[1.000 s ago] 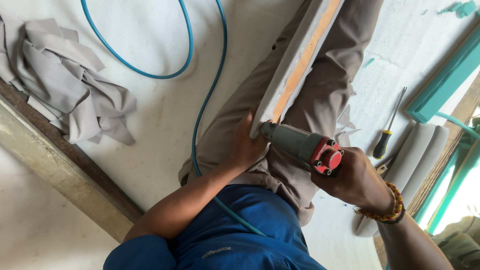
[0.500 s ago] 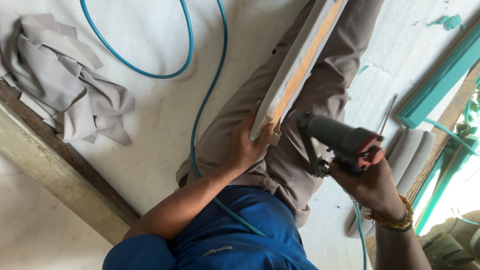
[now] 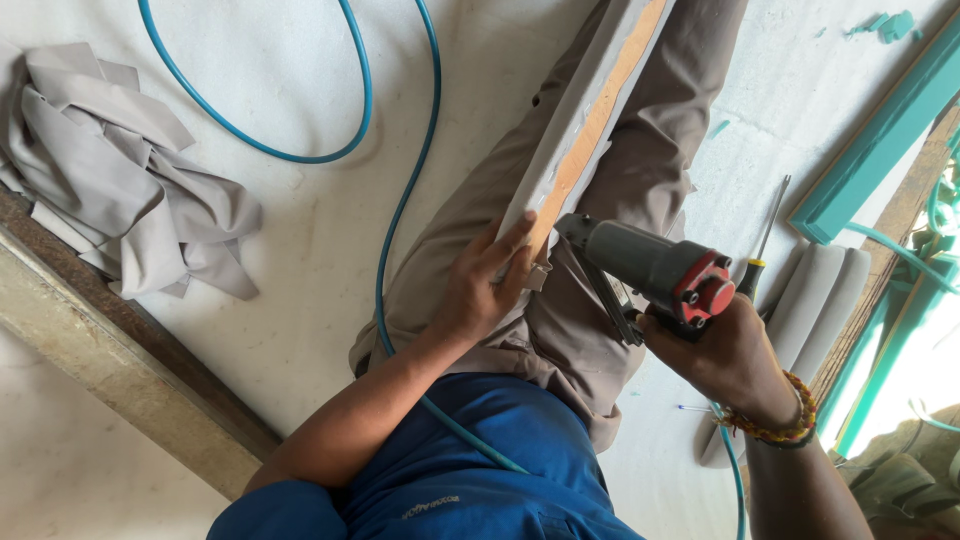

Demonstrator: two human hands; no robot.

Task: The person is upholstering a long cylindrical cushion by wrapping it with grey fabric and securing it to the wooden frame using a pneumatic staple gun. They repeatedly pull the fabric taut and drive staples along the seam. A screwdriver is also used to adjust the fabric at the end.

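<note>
My left hand point(image 3: 483, 287) presses on the near end of a long wooden strip wrapped in grey fabric point(image 3: 585, 130), which lies along my leg. My right hand point(image 3: 722, 358) grips a grey pneumatic staple gun with a red rear cap point(image 3: 648, 267). The gun's nose points at the strip's near end, just right of my left fingers. A beaded bracelet sits on my right wrist.
A blue air hose point(image 3: 385, 235) loops over the white floor covering and runs under my left arm. Crumpled grey fabric point(image 3: 120, 185) lies at the left by a wooden beam point(image 3: 120, 365). A screwdriver point(image 3: 762, 245), rolled foam point(image 3: 815, 300) and teal frame pieces point(image 3: 875, 140) lie at the right.
My right hand swung the staple gun away to the right, then brought it back with its nose at the strip's end. My left hand stayed on the strip.
</note>
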